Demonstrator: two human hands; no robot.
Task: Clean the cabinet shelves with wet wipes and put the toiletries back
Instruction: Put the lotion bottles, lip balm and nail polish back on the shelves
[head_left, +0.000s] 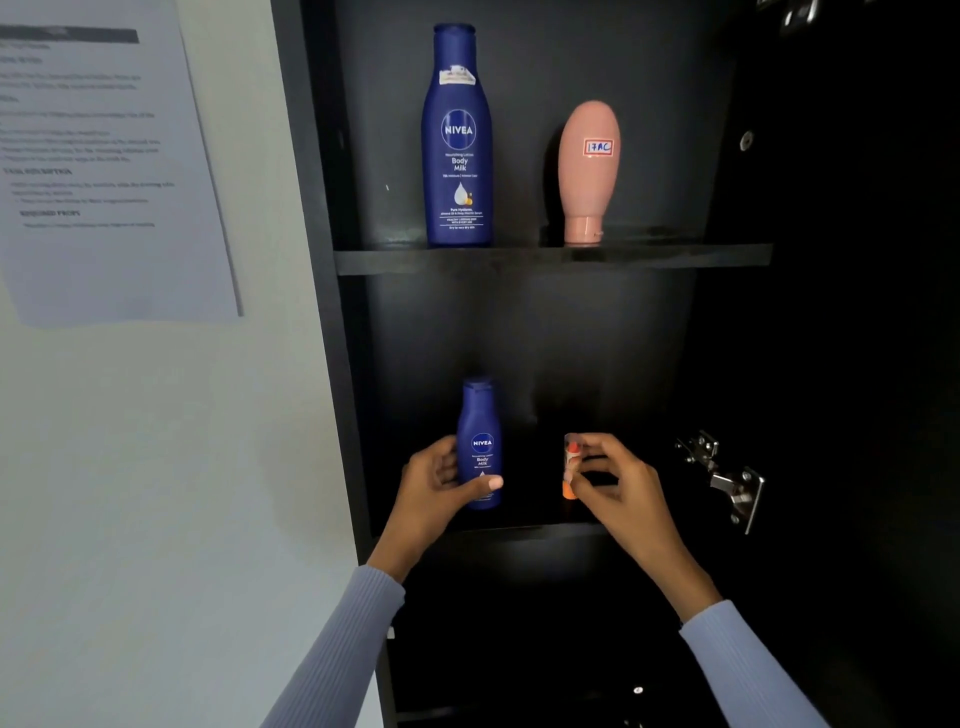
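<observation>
On the upper shelf of the black cabinet, a tall blue lotion bottle stands upright at left, and a pink bottle stands on its cap at right. On the lower shelf, my left hand grips a small blue lotion bottle, thumb across its front. My right hand pinches a small orange and white tube held upright just right of it. No wipe shows in view.
The open cabinet door is at the right, with a metal hinge close to my right hand. A printed sheet hangs on the white wall at left. Below the lower shelf the cabinet is dark.
</observation>
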